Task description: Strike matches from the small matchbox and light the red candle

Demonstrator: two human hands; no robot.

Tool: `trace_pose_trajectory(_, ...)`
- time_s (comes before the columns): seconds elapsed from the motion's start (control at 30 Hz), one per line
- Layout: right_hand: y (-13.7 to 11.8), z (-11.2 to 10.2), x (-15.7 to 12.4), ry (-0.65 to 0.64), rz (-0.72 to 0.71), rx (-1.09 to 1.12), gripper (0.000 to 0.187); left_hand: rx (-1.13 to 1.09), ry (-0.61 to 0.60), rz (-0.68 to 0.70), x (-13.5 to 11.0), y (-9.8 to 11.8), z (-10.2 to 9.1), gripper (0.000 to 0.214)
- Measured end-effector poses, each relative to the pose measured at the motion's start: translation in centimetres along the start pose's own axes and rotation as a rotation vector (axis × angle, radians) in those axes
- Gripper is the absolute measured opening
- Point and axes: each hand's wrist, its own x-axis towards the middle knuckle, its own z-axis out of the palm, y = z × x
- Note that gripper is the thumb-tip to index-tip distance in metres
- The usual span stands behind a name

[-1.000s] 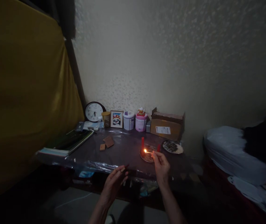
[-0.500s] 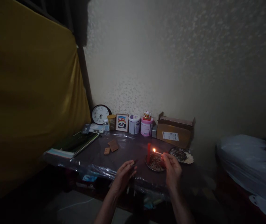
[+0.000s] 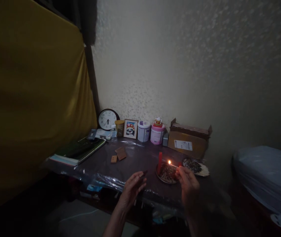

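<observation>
In a dim room, my right hand pinches a burning match, its flame just right of an upright red candle. The candle stands in a small round dish filled with dark bits. My left hand hovers at the table's front edge with fingers curled round a small dark thing, perhaps a matchbox. A second dish with spent sticks lies right of the first.
A low table covered in clear plastic bears two brown cards, books, a clock, a panda picture, two tubs and a cardboard box. A yellow cloth hangs left; white bedding lies right.
My right hand has lifted the lit match from low in the dish up and rightward, past the candle's top. The view has shifted left slightly. My left hand stays much the same.
</observation>
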Motion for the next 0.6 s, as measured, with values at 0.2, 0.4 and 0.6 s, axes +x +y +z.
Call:
trace_pose_trajectory(0.2, -0.39, 0.2, -0.34, -0.01, 0.0, -0.075, 0.027, 0.009, -0.009, 0.001, -0.19, 0.19, -0.01, 0.025)
trace_pose_trajectory(0.4, -0.53, 0.4, -0.54, 0.001, 0.074, -0.003, 0.027, 0.007, -0.022, -0.004, -0.35, 0.58, -0.08, 0.023)
trace_pose_trajectory(0.6, -0.24, -0.15, -0.32, -0.063, 0.098, 0.055, 0.029, 0.0, -0.013, -0.014, -0.12, 0.38, -0.57, 0.021)
